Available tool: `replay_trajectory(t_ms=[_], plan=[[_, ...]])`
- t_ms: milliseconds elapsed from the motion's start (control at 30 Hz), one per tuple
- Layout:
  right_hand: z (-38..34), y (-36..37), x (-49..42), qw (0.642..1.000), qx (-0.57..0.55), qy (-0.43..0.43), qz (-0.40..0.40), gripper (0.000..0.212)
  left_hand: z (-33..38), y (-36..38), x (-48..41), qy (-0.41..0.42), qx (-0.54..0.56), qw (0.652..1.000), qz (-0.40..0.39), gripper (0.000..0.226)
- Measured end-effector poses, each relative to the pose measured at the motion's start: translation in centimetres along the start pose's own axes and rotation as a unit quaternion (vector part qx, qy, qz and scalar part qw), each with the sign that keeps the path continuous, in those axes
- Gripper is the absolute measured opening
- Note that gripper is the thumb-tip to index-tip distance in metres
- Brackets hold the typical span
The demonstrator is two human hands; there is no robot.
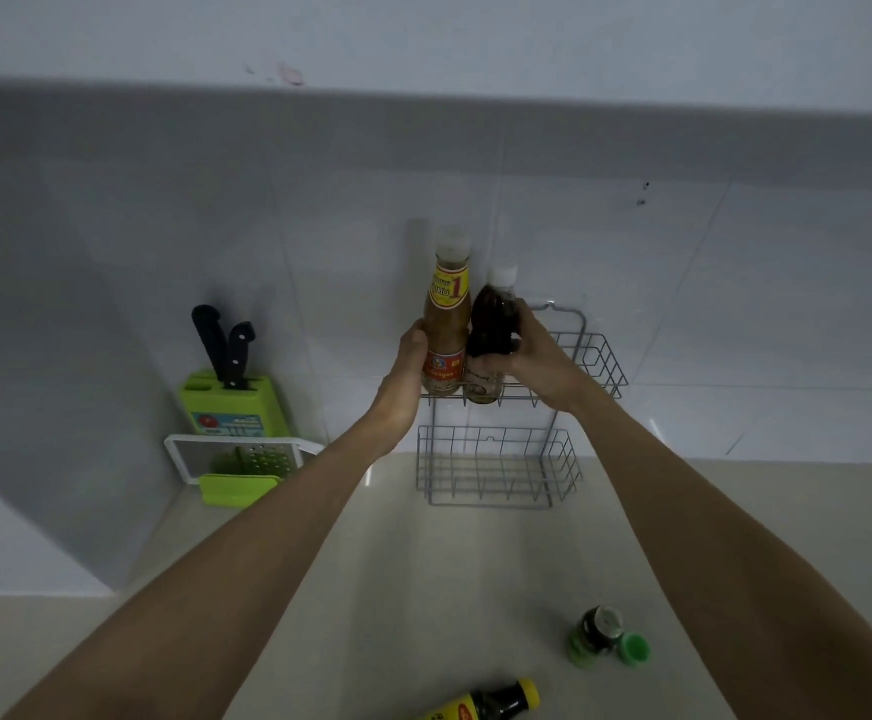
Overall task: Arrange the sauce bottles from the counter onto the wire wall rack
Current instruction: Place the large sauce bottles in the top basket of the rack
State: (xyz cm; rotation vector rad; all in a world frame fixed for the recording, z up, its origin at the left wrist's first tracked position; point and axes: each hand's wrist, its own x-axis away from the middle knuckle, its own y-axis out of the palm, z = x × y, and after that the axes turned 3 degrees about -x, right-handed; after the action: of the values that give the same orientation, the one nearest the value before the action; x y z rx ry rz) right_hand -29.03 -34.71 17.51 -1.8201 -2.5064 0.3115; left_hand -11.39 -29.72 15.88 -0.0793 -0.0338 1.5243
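We reach both arms out to the wire wall rack (569,387) on the tiled wall at the far side of the counter (423,589). Our left hand (407,371) rests against the left side of the tall orange-brown sauce bottle (446,324), fingers curved onto its lower body; how firmly they close on it we cannot tell. That bottle stands upright at the left end of the rack's upper basket, its base behind the front wire. Our right hand (532,356) is wrapped around the dark sauce bottle (491,340) from the right, fingers over its dark middle and thumb at its front, holding it just beside and touching the orange-brown bottle, its base down in the same upper basket. The rest of the upper basket to the right of our right hand holds nothing, and so does the lower basket (496,470).

On the near counter, well apart from both hands, a small green-labelled bottle (595,636) stands with a green cap (634,649) just beside it on the right, and a dark bottle with a yellow cap (485,701) lies on its side at the near edge. To the far left stand a green knife block (236,407) with two black-handled knives and a grater (246,459) leaning before it.
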Motion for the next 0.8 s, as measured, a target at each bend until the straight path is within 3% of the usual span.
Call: replay_trajectory(t_ms=[167, 333, 600, 800], plan=[[0.2, -0.6, 0.0, 0.999, 0.021, 0.03, -0.027, 0.082, 0.0, 0.0, -0.3, -0.009, -0.027, 1.0, -0.009, 0.053], [-0.5, -0.3, 0.0, 0.998, -0.019, 0.057, -0.02, 0.076, 0.7, -0.2, -0.9, 0.006, -0.137, 0.99, 0.027, 0.053], [-1.0, -1.8, 0.1, 0.992, -0.003, 0.094, -0.081, 0.071, 0.5, -0.8, -1.4, 0.023, -0.1, 0.995, 0.013, 0.05], [-0.7, -0.8, 0.6, 0.996, 0.023, 0.07, -0.052, 0.068, 0.2, -0.6, -1.5, 0.025, -0.093, 0.995, 0.019, 0.051]])
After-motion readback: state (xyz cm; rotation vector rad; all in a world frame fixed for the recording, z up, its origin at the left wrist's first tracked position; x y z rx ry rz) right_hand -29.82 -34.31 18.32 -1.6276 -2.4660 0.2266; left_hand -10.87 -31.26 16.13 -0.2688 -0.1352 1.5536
